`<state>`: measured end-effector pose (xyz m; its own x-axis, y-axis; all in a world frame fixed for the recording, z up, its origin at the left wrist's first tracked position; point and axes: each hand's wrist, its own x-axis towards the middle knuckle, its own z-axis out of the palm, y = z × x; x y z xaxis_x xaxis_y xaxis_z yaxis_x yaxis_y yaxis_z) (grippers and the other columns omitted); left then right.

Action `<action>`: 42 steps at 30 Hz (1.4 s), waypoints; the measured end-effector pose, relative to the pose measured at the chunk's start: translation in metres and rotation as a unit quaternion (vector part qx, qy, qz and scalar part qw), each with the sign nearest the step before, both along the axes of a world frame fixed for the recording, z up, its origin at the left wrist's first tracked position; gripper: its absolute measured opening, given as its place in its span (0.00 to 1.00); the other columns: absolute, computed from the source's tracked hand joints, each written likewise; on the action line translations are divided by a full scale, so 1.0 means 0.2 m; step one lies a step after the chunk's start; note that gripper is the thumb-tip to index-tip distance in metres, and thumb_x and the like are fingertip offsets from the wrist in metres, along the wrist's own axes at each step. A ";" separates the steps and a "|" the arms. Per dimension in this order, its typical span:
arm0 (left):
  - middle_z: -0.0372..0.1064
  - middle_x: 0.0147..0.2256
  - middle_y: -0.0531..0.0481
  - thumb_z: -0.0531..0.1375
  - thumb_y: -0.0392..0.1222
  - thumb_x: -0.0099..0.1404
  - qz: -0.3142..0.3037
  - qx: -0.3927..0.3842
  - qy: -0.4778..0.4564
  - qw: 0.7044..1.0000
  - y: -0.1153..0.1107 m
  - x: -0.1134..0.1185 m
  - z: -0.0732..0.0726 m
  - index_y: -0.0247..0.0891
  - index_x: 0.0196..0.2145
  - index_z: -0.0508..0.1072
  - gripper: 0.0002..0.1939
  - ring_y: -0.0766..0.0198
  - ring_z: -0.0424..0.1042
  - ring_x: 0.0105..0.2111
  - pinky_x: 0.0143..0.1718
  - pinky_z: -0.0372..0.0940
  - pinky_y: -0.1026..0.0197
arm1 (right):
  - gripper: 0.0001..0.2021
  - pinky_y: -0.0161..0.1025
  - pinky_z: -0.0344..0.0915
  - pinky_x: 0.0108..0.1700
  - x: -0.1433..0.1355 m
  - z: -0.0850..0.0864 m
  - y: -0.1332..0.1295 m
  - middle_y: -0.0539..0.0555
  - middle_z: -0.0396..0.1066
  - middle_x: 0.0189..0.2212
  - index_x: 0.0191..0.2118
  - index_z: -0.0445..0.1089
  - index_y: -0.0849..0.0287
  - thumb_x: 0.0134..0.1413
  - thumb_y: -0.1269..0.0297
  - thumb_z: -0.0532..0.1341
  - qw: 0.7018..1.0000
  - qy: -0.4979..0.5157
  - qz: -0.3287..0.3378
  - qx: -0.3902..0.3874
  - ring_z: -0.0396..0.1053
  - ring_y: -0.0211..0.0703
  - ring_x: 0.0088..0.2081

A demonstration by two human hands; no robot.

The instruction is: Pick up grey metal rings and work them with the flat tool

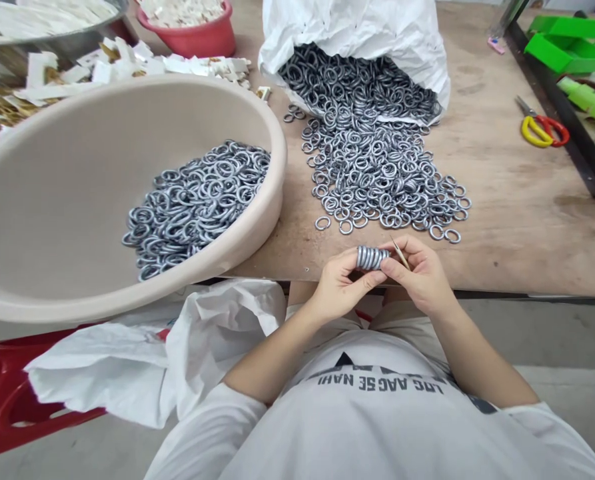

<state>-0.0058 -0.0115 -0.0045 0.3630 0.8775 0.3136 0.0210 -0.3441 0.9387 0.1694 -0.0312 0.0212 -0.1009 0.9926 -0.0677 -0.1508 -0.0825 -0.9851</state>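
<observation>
I see the hands together at the near edge of the surface, with a coil between them, a short row of ring shapes set side by side. The left hand is clamped on the coil's left end, thumb below and fingers behind. The right hand pinches a thin pick, its tip pointing up and away, and its thumb touches the coil's right end. I judge the left grip is there to steady the row and leave the right fingers free for the pick; I cannot tell whether the turns are joined.

The loose pile spills from the mouth of the sack toward the near edge, probably so rings lie within easy reach. At the surface's left, the tub carries more rings heaped against its right wall, and its near rim juts past the surface's near edge.

That rim bounds leftward movement, and the pile's fringe sits just beyond the fingers. I have more room rightward along the near edge; the scissors lie well apart, beside the black bar
</observation>
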 end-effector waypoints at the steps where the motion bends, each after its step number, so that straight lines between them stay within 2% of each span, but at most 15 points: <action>1: 0.76 0.35 0.46 0.67 0.46 0.63 0.003 0.005 -0.002 1.000 0.00 0.00 0.00 0.37 0.38 0.79 0.10 0.61 0.74 0.34 0.37 0.68 0.60 | 0.15 0.36 0.72 0.38 0.00 0.00 0.00 0.50 0.76 0.32 0.41 0.75 0.56 0.50 0.55 0.73 1.000 0.007 0.004 -0.002 0.72 0.39 0.33; 7: 0.77 0.34 0.46 0.68 0.45 0.62 0.028 0.015 -0.025 0.999 0.00 0.01 0.00 0.37 0.38 0.81 0.10 0.62 0.74 0.34 0.38 0.69 0.60 | 0.14 0.35 0.69 0.37 0.02 -0.01 0.02 0.51 0.75 0.35 0.41 0.76 0.56 0.54 0.53 0.70 1.000 0.022 0.007 0.004 0.71 0.38 0.34; 12: 0.78 0.36 0.44 0.68 0.44 0.62 0.043 -0.027 -0.045 0.998 -0.01 0.01 0.00 0.36 0.38 0.81 0.09 0.60 0.76 0.36 0.40 0.71 0.58 | 0.12 0.34 0.63 0.33 0.07 0.02 0.03 0.50 0.70 0.30 0.41 0.76 0.56 0.60 0.52 0.66 0.995 -0.067 -0.050 0.052 0.65 0.36 0.30; 14: 0.78 0.36 0.43 0.69 0.45 0.61 0.053 -0.039 -0.044 0.997 -0.02 0.01 0.00 0.36 0.38 0.81 0.10 0.59 0.76 0.36 0.40 0.71 0.58 | 0.14 0.35 0.62 0.33 0.09 0.03 0.02 0.50 0.69 0.29 0.41 0.75 0.56 0.62 0.51 0.63 0.991 -0.097 -0.047 0.077 0.65 0.38 0.31; 20: 0.79 0.39 0.43 0.68 0.45 0.62 0.048 -0.040 -0.051 0.997 -0.01 0.02 -0.02 0.38 0.42 0.82 0.12 0.59 0.76 0.38 0.44 0.71 0.57 | 0.11 0.36 0.58 0.33 0.10 0.02 -0.02 0.49 0.69 0.27 0.36 0.75 0.58 0.64 0.56 0.61 0.951 -0.249 -0.008 0.183 0.63 0.37 0.29; 25: 0.77 0.35 0.45 0.68 0.45 0.62 0.060 -0.041 -0.049 0.996 -0.01 0.02 -0.02 0.37 0.38 0.81 0.10 0.61 0.75 0.36 0.40 0.70 0.60 | 0.10 0.35 0.55 0.31 0.10 0.05 -0.03 0.47 0.66 0.23 0.33 0.73 0.59 0.63 0.60 0.63 0.925 -0.304 0.004 0.226 0.61 0.34 0.26; 31: 0.75 0.33 0.46 0.68 0.45 0.62 0.067 -0.023 -0.039 0.997 -0.01 0.02 -0.03 0.36 0.37 0.81 0.09 0.62 0.73 0.33 0.37 0.68 0.62 | 0.13 0.34 0.52 0.29 0.11 0.06 -0.03 0.46 0.61 0.21 0.29 0.70 0.60 0.63 0.59 0.62 0.916 -0.329 0.023 0.230 0.57 0.33 0.25; 37: 0.76 0.35 0.47 0.67 0.42 0.63 0.053 0.023 -0.031 0.998 0.01 0.02 -0.02 0.37 0.37 0.80 0.06 0.63 0.74 0.35 0.40 0.69 0.61 | 0.15 0.34 0.52 0.29 0.11 0.05 -0.03 0.46 0.60 0.21 0.28 0.70 0.59 0.64 0.57 0.61 0.921 -0.333 0.024 0.202 0.56 0.33 0.24; 42: 0.77 0.38 0.44 0.68 0.41 0.63 0.021 0.034 -0.021 0.999 0.00 0.01 -0.01 0.37 0.38 0.80 0.07 0.60 0.75 0.38 0.42 0.69 0.58 | 0.14 0.35 0.55 0.31 0.13 0.01 -0.01 0.47 0.67 0.24 0.33 0.74 0.59 0.65 0.56 0.60 0.926 -0.343 -0.031 0.156 0.62 0.35 0.27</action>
<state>-0.0034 -0.0120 -0.0069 0.3110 0.8676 0.3880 -0.0024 -0.4075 0.9132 0.1947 -0.0323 0.0235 -0.0820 0.9771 0.1965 0.5247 0.2100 -0.8250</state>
